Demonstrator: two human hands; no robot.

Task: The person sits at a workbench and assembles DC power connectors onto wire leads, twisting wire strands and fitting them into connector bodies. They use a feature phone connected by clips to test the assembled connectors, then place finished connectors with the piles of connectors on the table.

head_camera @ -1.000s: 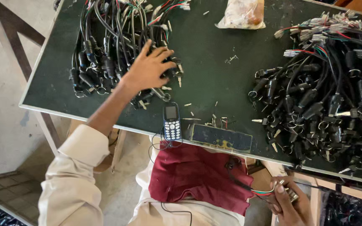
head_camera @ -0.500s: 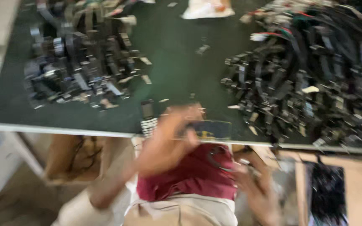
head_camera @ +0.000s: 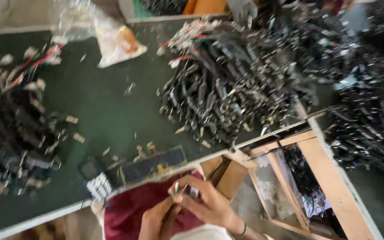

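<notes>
small wire piece held in both hands below the tabletop edge

a small wire piece, thin and pale with a metallic tip, sits in front of the person's lap, just under the near edge of the dark green tabletop. the right hand pinches it, fingers closed tight around its upper end. the left hand comes up from below and touches the same piece; its fingers look curled around the lower part, though blur hides the exact grip. both hands hover over a dark red cloth on the lap.

on the tabletop, near the edge, lies a small keypad phone, and just beside it a flat dark card. a big heap of black cables with coloured wire ends covers the right part of the tabletop. another pile of black cables fills the left side. a crumpled clear plastic bag lies at the far edge. small pale scraps are scattered across the green surface. to the right stands a wooden frame with more cables past it.
</notes>
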